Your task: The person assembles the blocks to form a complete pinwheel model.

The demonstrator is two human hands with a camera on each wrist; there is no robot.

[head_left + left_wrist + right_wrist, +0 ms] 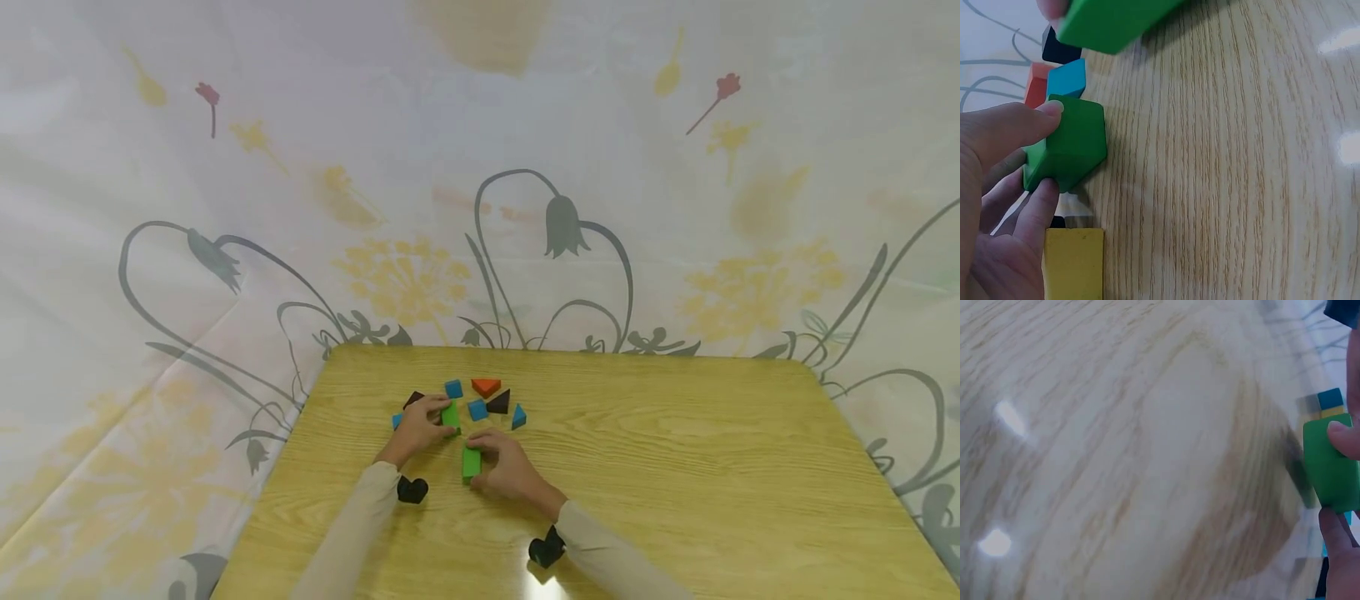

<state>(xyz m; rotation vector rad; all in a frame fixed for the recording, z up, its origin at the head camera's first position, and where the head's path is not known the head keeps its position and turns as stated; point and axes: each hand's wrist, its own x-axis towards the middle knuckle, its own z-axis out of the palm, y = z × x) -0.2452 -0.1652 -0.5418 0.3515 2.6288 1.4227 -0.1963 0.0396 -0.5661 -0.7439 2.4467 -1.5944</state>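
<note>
My left hand (418, 429) pinches a green block (451, 417) between thumb and fingers, among the other blocks. In the left wrist view, the thumb lies on top of this green block (1079, 131) with fingertips at its lower side. Closer to me, my right hand (508, 468) grips a second green block (471, 464) by its two ends. That block's broad face (1325, 465) shows in the right wrist view, and its corner (1113, 28) enters at the top of the left wrist view. A yellow block (1074, 262) lies beside the left fingers, hidden in the head view.
Past the hands lie blue blocks (453, 389) (477, 409), a red triangular block (486, 387), a black triangular block (500, 402) and a blue triangular one (519, 416). Another black block (414, 398) is partly behind the left hand. The wooden table (675, 467) meets a patterned curtain (420, 167).
</note>
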